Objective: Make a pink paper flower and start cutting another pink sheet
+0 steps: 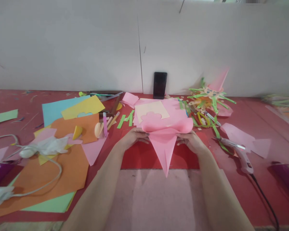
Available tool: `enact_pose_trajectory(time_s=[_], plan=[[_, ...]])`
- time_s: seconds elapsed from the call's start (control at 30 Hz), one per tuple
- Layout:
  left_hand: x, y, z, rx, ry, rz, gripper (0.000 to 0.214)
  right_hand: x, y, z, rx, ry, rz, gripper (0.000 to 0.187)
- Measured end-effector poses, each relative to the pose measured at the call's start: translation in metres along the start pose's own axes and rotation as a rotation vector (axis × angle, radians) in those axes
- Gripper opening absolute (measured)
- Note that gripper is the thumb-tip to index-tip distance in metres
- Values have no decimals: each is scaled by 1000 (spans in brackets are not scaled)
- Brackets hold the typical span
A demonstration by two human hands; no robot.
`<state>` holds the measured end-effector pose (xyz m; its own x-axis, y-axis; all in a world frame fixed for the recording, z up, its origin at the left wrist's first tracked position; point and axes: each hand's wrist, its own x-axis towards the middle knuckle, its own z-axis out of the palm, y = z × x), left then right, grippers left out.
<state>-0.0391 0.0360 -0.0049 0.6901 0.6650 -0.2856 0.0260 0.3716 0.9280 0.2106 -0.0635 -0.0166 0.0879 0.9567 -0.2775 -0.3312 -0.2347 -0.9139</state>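
A pink paper, curled along its far edge and narrowing to a point toward me, is held up over the table. My left hand grips its left side, fingers tucked beneath and thumb near the rolled edge. On the opposite side my right hand pinches it the same way. Under the paper lies a red sheet. Just beyond sit more pink sheets and a cream sheet with a scalloped cutout.
A black phone leans on the wall. At right are a glue gun with a cord and a paper figure wearing a pink cone. Orange sheets, a white cable and a pink marker lie at left.
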Motion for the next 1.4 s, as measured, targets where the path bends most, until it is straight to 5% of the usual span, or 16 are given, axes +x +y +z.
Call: enact_pose_trajectory(time_s=[0.2,0.43,0.67,0.97,1.23,1.4], plan=[[-4,6,6,90,-31,56,16,2,0,-3,-145,-56,-152,11],[-7,5,6,133,-77,110,30,1,-1,-1,-130,-61,-135,12],[-5,4,11,372,77,107,23,2,0,0,-142,-47,-114,11],[7,-3,5,-20,-16,61,32,1,-2,5,-42,-22,-46,26],[2,1,14,188,50,74,32,-1,-3,6,-69,-40,-62,38],[1,2,15,239,78,73,33,-5,-7,10,-135,-59,-55,28]])
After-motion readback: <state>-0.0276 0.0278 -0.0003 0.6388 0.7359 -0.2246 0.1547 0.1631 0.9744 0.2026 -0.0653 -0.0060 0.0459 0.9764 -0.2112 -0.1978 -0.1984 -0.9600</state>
